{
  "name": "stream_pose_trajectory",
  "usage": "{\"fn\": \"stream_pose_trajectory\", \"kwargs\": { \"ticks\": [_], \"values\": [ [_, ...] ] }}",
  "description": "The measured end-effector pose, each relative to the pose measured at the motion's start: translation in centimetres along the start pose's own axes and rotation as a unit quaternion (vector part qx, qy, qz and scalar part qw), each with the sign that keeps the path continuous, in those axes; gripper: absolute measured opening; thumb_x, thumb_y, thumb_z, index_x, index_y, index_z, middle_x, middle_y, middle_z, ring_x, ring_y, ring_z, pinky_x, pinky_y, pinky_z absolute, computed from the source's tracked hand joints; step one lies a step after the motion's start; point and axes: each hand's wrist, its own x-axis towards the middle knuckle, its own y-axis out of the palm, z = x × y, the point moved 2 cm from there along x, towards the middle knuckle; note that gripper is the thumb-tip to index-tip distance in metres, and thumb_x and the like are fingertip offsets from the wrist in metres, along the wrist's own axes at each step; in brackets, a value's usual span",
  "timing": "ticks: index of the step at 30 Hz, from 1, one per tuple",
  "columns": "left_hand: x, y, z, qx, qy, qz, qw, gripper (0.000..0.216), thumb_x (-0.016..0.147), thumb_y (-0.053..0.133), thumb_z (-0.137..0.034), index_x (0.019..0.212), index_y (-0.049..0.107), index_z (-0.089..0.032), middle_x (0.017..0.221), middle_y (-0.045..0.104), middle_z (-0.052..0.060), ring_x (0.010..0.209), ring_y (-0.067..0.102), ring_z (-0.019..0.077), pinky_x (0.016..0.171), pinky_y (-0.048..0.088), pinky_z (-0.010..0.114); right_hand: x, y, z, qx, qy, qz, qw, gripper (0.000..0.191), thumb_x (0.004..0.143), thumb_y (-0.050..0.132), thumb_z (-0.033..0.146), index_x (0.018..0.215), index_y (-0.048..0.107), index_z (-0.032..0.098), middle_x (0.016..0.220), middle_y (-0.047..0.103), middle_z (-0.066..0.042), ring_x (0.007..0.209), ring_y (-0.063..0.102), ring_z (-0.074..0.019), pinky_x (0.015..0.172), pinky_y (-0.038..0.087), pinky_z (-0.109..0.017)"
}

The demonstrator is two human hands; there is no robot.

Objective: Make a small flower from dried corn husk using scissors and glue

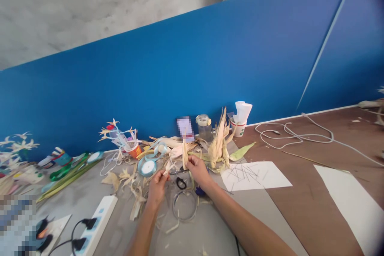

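My left hand (158, 186) pinches a small, pale piece of corn husk (168, 168) near the middle of the desk. Close by on the right, my right hand (198, 171) grips a longer dry strip of husk (185, 153) that stands upright from its fingers. Below the hands lie a coil of thin wire (185, 206) and a small black ring (181, 183). A roll of light blue ribbon (147, 167) sits just left of my left hand. Behind my right hand rises a bundle of dry corn husks (220, 146).
A power strip (100, 218) with black plugs lies at the front left. Dark thin sticks rest on white paper (270, 176) to the right. A clear jar (205, 129), a paper cup (239, 129) and a white cable (300, 136) are along the blue partition (210, 68).
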Motion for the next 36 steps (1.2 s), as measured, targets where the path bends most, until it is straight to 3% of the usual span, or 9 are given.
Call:
{"fn": "stream_pose_trajectory", "kwargs": {
  "ticks": [7, 13, 27, 36],
  "values": [
    [-1.0, -0.7, 1.1, 0.163, 0.098, -0.075, 0.979, 0.026, 0.074, 0.047, -0.037, 0.074, 0.065, -0.018, 0.080, 0.067, 0.007, 0.081, 0.060, 0.0234, 0.078, 0.044, 0.037, -0.4, 0.2, 0.3, -0.021, -0.007, 0.017, 1.000, 0.012, 0.066, 0.048, 0.020, 0.071, 0.057, 0.016, 0.063, 0.055, 0.001, 0.059, 0.048, -0.0131, 0.059, 0.037, -0.024],
    [-1.4, -1.1, 2.3, 0.261, 0.123, -0.066, 0.955, 0.023, 0.076, 0.047, -0.030, 0.079, 0.068, -0.021, 0.085, 0.070, 0.006, 0.088, 0.059, 0.0254, 0.084, 0.042, 0.042, -0.6, 0.2, 0.5, -0.037, -0.010, 0.027, 0.999, 0.011, 0.067, 0.047, 0.021, 0.071, 0.056, 0.016, 0.063, 0.055, 0.001, 0.060, 0.049, -0.0138, 0.060, 0.038, -0.025],
    [-1.3, -1.3, 3.0, 0.304, 0.056, -0.115, 0.944, 0.015, 0.072, 0.051, -0.029, 0.078, 0.063, -0.020, 0.079, 0.069, 0.005, 0.084, 0.062, 0.0240, 0.084, 0.040, 0.041, -0.6, 0.1, 0.1, -0.064, -0.016, 0.031, 0.997, 0.011, 0.067, 0.047, 0.021, 0.070, 0.056, 0.017, 0.064, 0.056, 0.001, 0.060, 0.050, -0.0144, 0.060, 0.038, -0.025],
    [-1.4, -0.9, 2.3, 0.341, 0.031, -0.094, 0.935, 0.016, 0.074, 0.048, -0.021, 0.082, 0.062, -0.019, 0.080, 0.070, 0.006, 0.085, 0.062, 0.0237, 0.093, 0.032, 0.043, -0.7, -0.1, 0.4, -0.077, -0.014, 0.037, 0.996, 0.010, 0.067, 0.047, 0.021, 0.067, 0.056, 0.017, 0.062, 0.055, 0.001, 0.059, 0.049, -0.0140, 0.059, 0.038, -0.025]
  ]
}}
